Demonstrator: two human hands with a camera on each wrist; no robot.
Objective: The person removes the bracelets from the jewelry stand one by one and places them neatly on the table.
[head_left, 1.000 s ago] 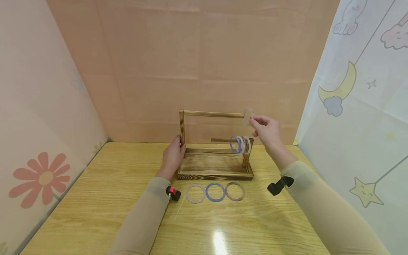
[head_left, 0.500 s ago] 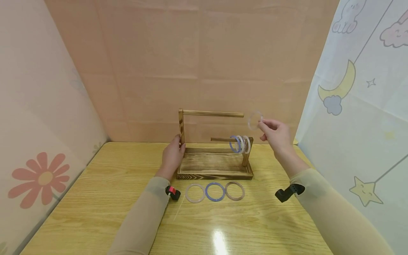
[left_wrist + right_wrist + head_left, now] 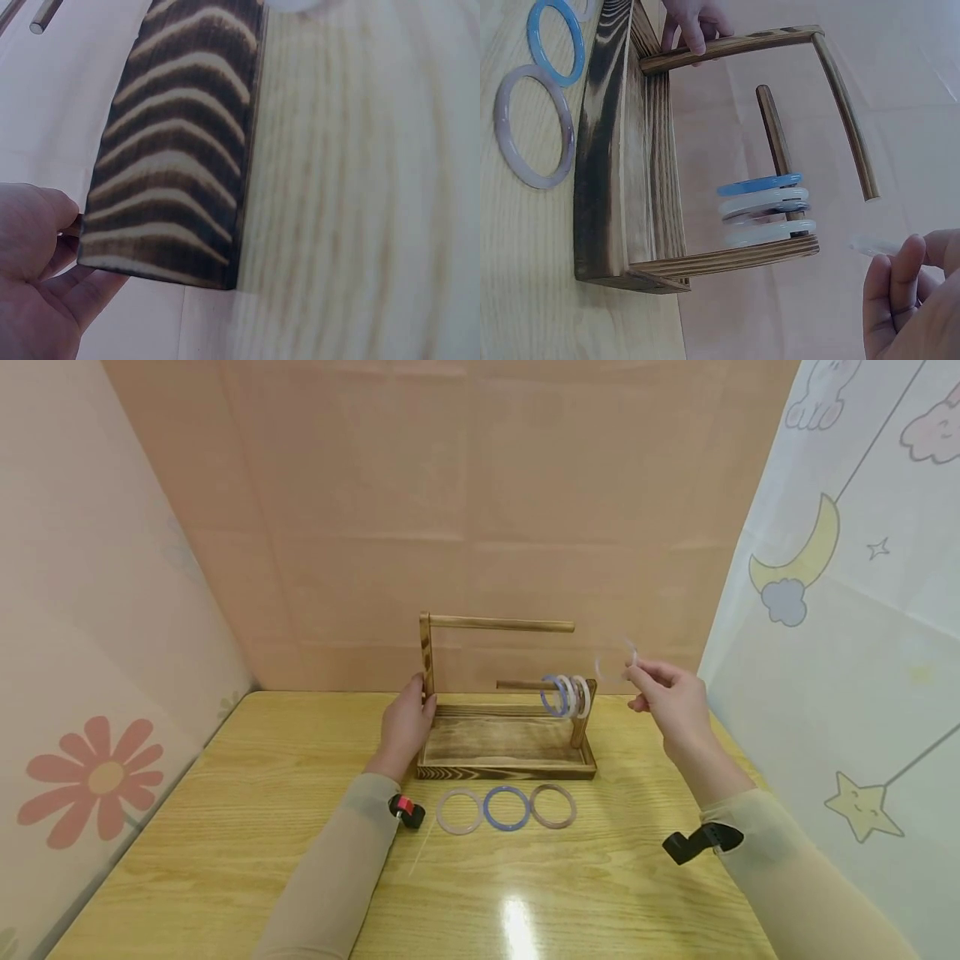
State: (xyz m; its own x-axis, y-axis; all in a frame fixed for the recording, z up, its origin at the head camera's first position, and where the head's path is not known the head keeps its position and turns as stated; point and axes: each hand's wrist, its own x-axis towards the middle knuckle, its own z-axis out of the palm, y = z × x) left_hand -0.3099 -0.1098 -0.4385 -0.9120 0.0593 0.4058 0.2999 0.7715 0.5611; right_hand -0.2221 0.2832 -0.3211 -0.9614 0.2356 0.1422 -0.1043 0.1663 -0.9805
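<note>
A person's left hand (image 3: 403,724) gripped the left upright (image 3: 427,647) of a wooden stand (image 3: 506,772). To the stand's right, the right hand (image 3: 671,702) pinched a clear bangle (image 3: 874,246) in the air, between thumb and fingers. Several bangles (image 3: 765,199) hung on the lower bar (image 3: 517,685); three more bangles (image 3: 507,828) lay in front, on the table (image 3: 225,793).
</note>
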